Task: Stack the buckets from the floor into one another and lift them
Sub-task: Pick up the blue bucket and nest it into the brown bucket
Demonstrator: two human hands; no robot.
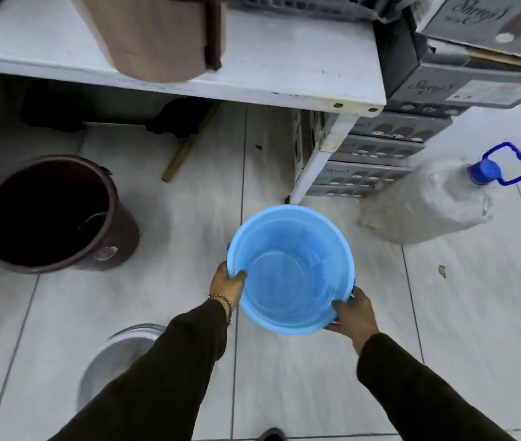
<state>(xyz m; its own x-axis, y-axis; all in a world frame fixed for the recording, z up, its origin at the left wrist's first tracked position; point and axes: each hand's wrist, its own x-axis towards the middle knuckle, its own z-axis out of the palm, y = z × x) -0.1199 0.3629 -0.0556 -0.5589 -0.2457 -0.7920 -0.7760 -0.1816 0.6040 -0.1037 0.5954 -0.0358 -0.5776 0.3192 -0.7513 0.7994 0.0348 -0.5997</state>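
A light blue bucket [288, 268] is upright in the middle of the view, over the tiled floor, its inside bare. My left hand [228, 286] grips its left rim with the thumb hooked inside. On the lower right rim sits my right hand [353, 316], holding from outside by a handle lug. A dark maroon bucket [52, 214] stands open on the floor at the left. Behind my left sleeve, a grey bucket [116, 354] shows only in part at the lower left.
A white shelf [284, 81] crosses the top, with a brown bucket [154, 33] lying on it and its leg just beyond the blue bucket. Stacked grey cartons [463, 84] fill the upper right. A large clear water bottle [434, 198] with a blue cap lies right.
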